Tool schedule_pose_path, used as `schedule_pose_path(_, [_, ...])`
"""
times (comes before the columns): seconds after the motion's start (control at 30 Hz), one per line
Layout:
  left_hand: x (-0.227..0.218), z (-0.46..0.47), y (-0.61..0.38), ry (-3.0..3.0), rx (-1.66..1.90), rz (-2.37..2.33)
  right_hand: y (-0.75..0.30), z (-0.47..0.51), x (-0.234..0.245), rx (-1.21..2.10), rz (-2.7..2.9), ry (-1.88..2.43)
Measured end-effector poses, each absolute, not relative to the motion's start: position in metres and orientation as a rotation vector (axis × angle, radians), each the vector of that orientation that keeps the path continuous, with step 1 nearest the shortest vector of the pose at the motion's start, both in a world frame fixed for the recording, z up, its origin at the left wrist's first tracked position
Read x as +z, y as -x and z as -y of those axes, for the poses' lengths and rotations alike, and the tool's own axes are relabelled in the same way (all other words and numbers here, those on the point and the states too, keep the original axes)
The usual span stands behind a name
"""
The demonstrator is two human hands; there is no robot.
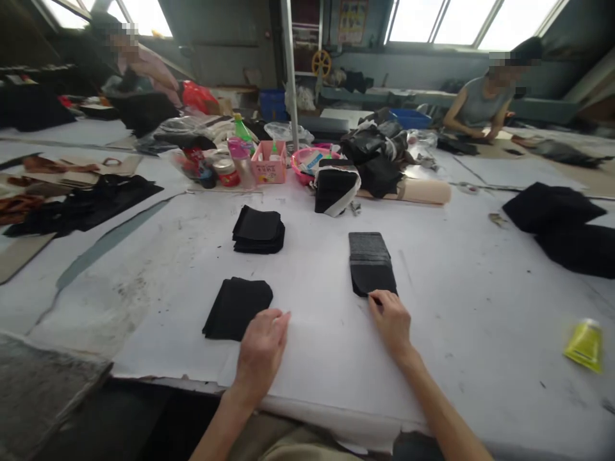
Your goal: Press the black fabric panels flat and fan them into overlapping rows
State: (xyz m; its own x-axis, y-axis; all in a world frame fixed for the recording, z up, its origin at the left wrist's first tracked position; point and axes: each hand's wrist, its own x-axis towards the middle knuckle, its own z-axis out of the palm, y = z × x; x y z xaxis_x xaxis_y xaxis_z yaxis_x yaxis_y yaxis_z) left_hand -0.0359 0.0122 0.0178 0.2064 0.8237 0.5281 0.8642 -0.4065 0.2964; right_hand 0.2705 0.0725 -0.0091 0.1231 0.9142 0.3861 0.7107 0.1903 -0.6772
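Observation:
On the white table, my right hand [393, 322] pinches the near edge of a black fabric piece [373, 278]. That piece lies at the front of a fanned-out row of grey-black pieces [369, 247]. My left hand [262, 349] is curled at the right side of a low stack of black pieces [235, 308]. Its thumb and fingers are drawn together, and I cannot make out what is between them. Farther back, a thicker stack of black pieces [258, 229] sits with its edges slightly uneven.
A pink box [269, 164], a jar [226, 173], a pink basket [300, 168] and a beige roll [425, 191] line the back. Black bundles [552, 208] and a yellow tube [585, 346] lie rightward. A pole [290, 70] rises behind. Two people [485, 105] sit at far tables.

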Motion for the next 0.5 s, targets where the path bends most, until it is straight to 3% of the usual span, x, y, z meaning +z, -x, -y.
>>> schedule_pose_path(0.17, [0.011,-0.028,-0.045,2.873,-0.828,1.383,-0.283,-0.067,-0.007,0.558,1.313,1.583])
schedule_pose_path(0.5, [-0.006,-0.108,-0.117,2.895,-0.539,1.287,-0.296,-0.050,0.004,0.819,1.171,1.519])
